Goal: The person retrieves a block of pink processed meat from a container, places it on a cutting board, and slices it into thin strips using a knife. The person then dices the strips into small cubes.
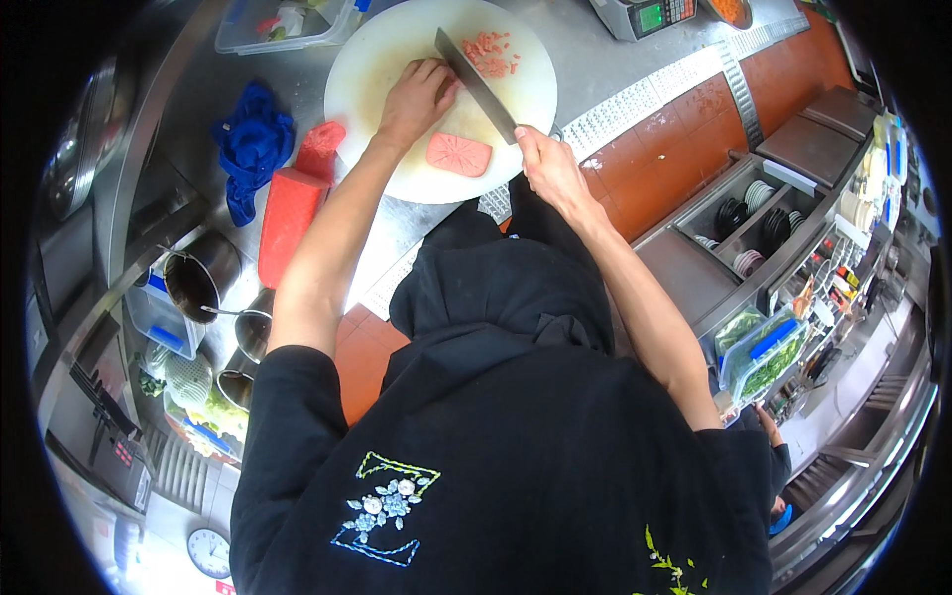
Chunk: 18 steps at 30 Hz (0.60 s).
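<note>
On a round white cutting board [358, 89], my right hand [552, 165] grips the handle of a broad-bladed kitchen knife [476, 85]. The blade slants across the board, its tip pointing away from me. Just left of the blade, my left hand [421, 100] rests with curled fingers; whatever is under them is mostly hidden. Small pink dice of what looks like luncheon meat [491, 53] lie scattered beyond the knife. Nearer to me, a thick pink slice [459, 155] with a radiating pattern on its face lies flat. A long pink meat log [288, 227] lies beside the board, partly behind my left forearm.
A crumpled blue cloth [256, 145] lies left of the log. Beyond are a clear plastic tub [286, 26] and a digital scale [647, 16]. Metal pots [201, 279] stand at lower left. Stacked plates [758, 197] sit in the right-hand counter, and another person's arm [773, 428] shows beyond.
</note>
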{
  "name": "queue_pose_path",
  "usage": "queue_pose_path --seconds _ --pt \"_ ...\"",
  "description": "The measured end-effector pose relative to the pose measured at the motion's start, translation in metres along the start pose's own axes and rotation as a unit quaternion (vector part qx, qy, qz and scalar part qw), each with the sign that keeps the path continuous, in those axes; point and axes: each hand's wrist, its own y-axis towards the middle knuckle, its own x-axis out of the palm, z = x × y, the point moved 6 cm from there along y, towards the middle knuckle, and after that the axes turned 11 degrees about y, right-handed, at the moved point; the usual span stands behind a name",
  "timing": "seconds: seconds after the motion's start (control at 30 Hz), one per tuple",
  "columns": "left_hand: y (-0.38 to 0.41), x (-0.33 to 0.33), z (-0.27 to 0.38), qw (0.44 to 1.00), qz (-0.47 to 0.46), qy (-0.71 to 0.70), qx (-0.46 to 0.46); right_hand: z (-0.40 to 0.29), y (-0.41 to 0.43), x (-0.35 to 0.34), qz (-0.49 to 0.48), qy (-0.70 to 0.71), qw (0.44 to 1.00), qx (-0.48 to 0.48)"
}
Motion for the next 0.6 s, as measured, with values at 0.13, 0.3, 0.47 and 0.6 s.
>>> queue_pose_path --seconds 0.13,0.3,0.47,0.6 --pt "-0.003 -0.003 0.000 1.000 0.006 -0.015 -0.011 -0.013 -0.012 -0.004 0.015 -0.021 1.000 -0.015" --pt "-0.005 -0.005 -0.006 0.999 -0.007 -0.035 -0.012 -0.024 -0.017 -0.001 0.011 -0.035 0.998 -0.042" --pt "-0.006 -0.002 -0.005 0.999 -0.026 -0.018 -0.002 -0.005 -0.003 0.012 0.012 -0.033 0.997 -0.065" --pt "-0.007 -0.004 0.000 0.999 -0.046 -0.014 0.000 0.014 0.007 0.006 -0.027 0.049 0.998 0.027"
